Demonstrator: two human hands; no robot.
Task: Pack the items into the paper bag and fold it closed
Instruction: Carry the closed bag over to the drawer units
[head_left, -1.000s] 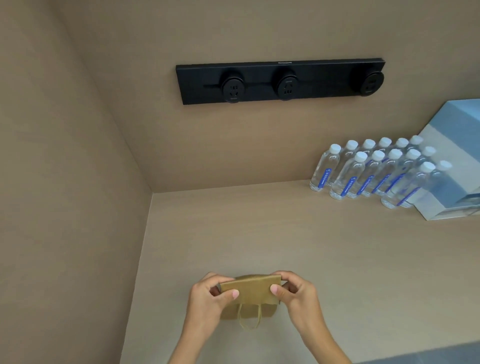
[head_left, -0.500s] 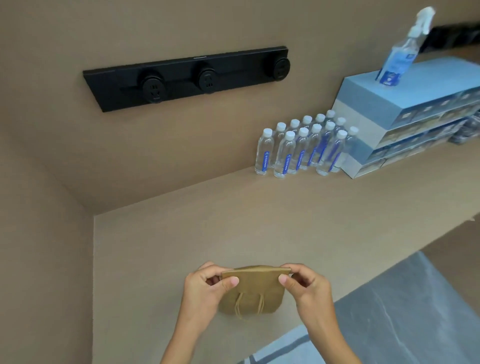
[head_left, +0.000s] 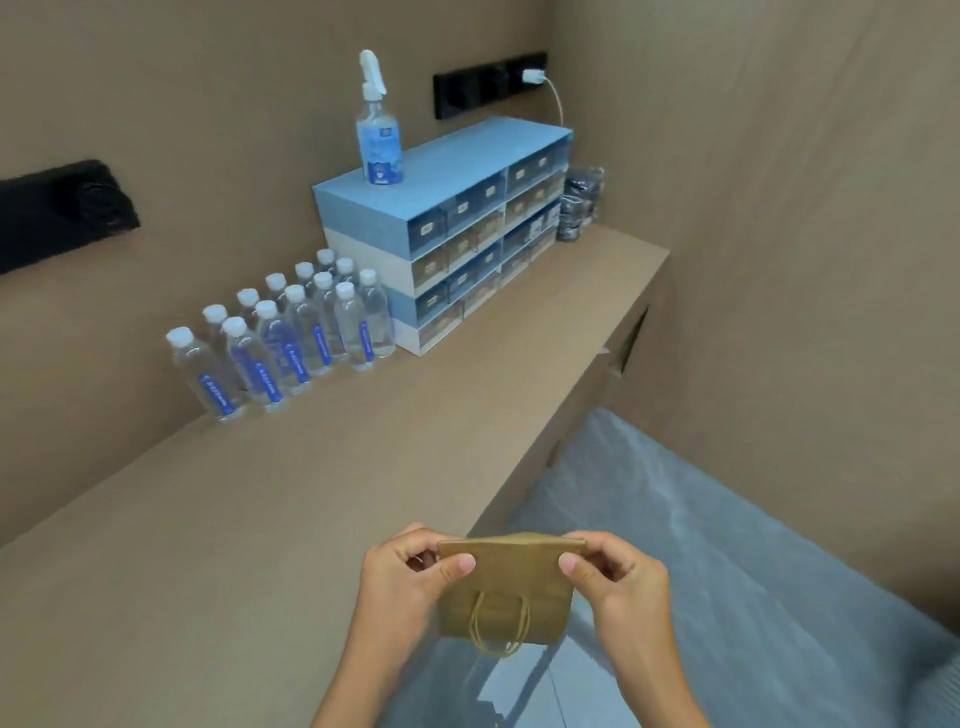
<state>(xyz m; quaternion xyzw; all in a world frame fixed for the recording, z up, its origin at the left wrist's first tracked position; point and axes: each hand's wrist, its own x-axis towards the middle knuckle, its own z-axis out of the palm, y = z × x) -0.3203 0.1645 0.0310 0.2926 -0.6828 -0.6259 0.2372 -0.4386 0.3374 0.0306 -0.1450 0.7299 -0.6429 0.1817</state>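
Observation:
A small brown paper bag (head_left: 506, 587) with its top folded over hangs between both hands, near the counter's front edge and partly over the floor. Its twine handles dangle in front of its lower half. My left hand (head_left: 410, 577) pinches the folded top at the left corner, thumb on the front. At the right corner my right hand (head_left: 613, 582) pinches it the same way. What is inside the bag is hidden.
The long tan counter (head_left: 291, 499) carries several water bottles (head_left: 291, 338) along the wall, stacked blue drawer boxes (head_left: 452, 234) with a spray bottle (head_left: 378, 135) on top, and dark packets (head_left: 582, 202) at the far end. Grey floor (head_left: 727, 571) lies to the right.
The view has swung to the right, bringing the drawer boxes, spray bottle and floor into sight. The bag, held by both hands, has come off the counter towards its front edge.

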